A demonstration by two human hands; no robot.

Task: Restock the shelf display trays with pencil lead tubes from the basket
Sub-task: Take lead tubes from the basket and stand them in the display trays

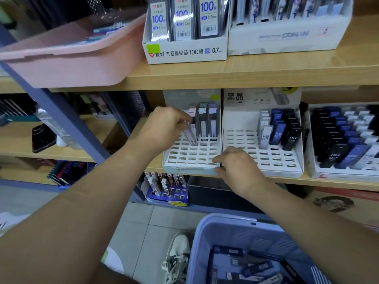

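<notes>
**Figure: Seating a lead tube in the left tray, head view.**

At far left a pink bin (61, 58) overhangs the upper shelf and plays no part in this step. Below it, the left hand (166, 126) pinches a pale tube (190, 135) near its top. The tube is tilted, with its lower end at a slot in the far rows of the left tray (190, 158). Whether it has reached the bottom of the slot cannot be told. Just to its right three standing tubes (212, 121) are already upright, and the nearer rows of slots are vacant.

The right hand (235, 165) grasps the front right corner of the left tray, fingers curled over the lip, apparently to steady the tray on the shelf (291, 181).

Right of that hand is the middle tray (272, 160). It carries white, blue and black HB tubes (276, 132) on its right side, with open slots on its left side and in its near rows. A fuller right tray (344, 173) follows at the far right. Near, at lower right, the basket (225, 232) holds loose tubes (256, 269), mostly dark.

Step in hand, as judged: inserting one tube, early in the restock. The next move probably calls for straightening the pale tube, pressing it home and letting go. A hand would then reach down to the basket for another tube matching this tray's stock.
</notes>
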